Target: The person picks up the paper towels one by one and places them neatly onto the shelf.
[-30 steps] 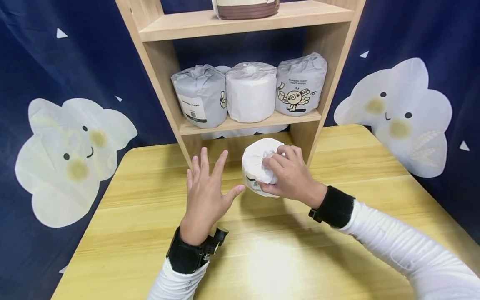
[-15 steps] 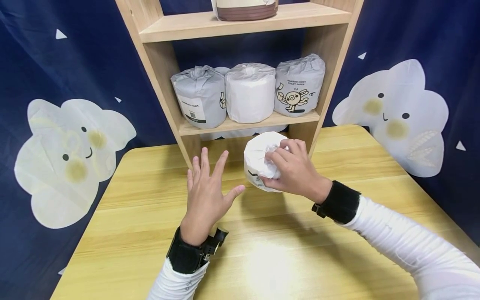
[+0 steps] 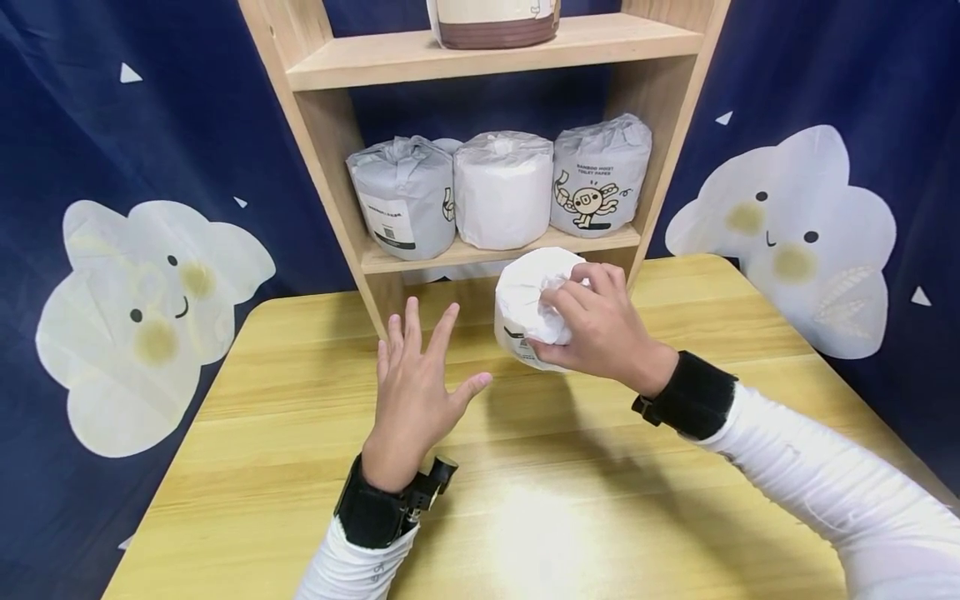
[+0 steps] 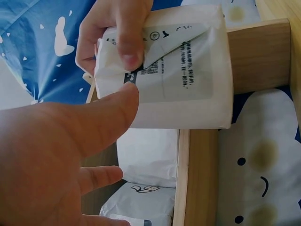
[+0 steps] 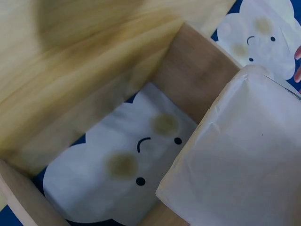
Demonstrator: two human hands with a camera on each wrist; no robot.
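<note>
- The right hand (image 3: 596, 329) grips a wrapped paper roll (image 3: 528, 304), fingers curled over its crumpled top end and thumb underneath.
- The roll is lifted clear of the wooden table (image 3: 300, 500), tilted, and sits just in front of the lower opening of the wooden shelf (image 3: 487, 62), near its right upright.
- In the left wrist view the roll (image 4: 188, 80) shows a printed label, and the right hand's fingers (image 4: 129, 37) pinch the folded wrapper at its end.
- The left hand (image 3: 416, 392) is held flat with fingers spread and straight, holding nothing; it is just left of the roll, thumb pointing toward it without touching in the head view.
- In the right wrist view the roll (image 5: 244, 160) fills the lower right, beside a shelf upright (image 5: 193, 70).
- On the middle shelf board stand three more rolls: a grey-wrapped roll (image 3: 401, 200) on the left, a white roll (image 3: 501, 190) in the middle, and a roll with a cartoon figure (image 3: 598, 179) on the right, all touching side by side.
- A brown-and-cream container (image 3: 495, 18) stands on the top board.
- A dark blue curtain (image 3: 150, 125) with white cloud faces hangs behind.
</note>
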